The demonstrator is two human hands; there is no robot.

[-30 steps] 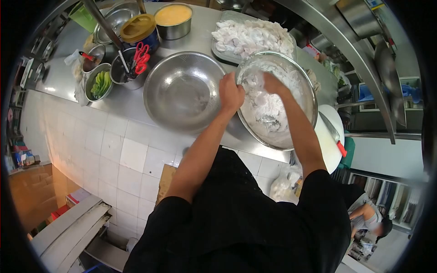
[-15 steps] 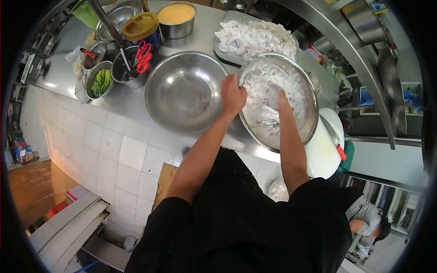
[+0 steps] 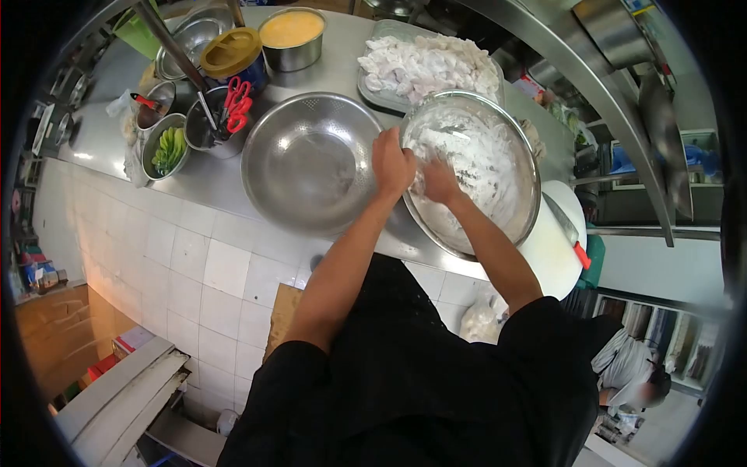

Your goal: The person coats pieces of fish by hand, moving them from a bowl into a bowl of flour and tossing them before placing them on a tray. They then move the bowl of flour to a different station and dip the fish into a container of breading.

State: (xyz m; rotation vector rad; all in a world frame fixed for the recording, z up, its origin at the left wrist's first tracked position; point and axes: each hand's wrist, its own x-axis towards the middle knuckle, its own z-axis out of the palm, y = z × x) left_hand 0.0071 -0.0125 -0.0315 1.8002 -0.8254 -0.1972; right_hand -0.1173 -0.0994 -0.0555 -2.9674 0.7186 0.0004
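Observation:
My left hand point(image 3: 393, 162) is closed on the left rim of a steel mixing bowl point(image 3: 531, 198), which leans slightly at the table's front edge. White flour-like powder point(image 3: 486, 159) coats the inside of this bowl. Down in the powder, at the bowl's left side, my right hand point(image 3: 441, 182) is close to my left one; its fingers are blurred and partly sunk in white. Left of my hands stands a bare steel colander point(image 3: 311, 159) with a perforated wall. Behind the bowl, a tray point(image 3: 377, 97) carries a heap of white-coated pieces point(image 3: 432, 66).
A knife point(image 3: 566, 226) with a red handle lies on a white round board point(image 3: 548, 253) at the right. Back left are a pot of yellow liquid point(image 3: 292, 35), red-handled scissors point(image 3: 237, 105) in a container and a bowl of green vegetables point(image 3: 167, 152). A person point(image 3: 630, 370) is at the far right.
My right hand has swept left through the powder, from the bowl's middle to its left side. My left hand stays on the rim. The view has shifted slightly.

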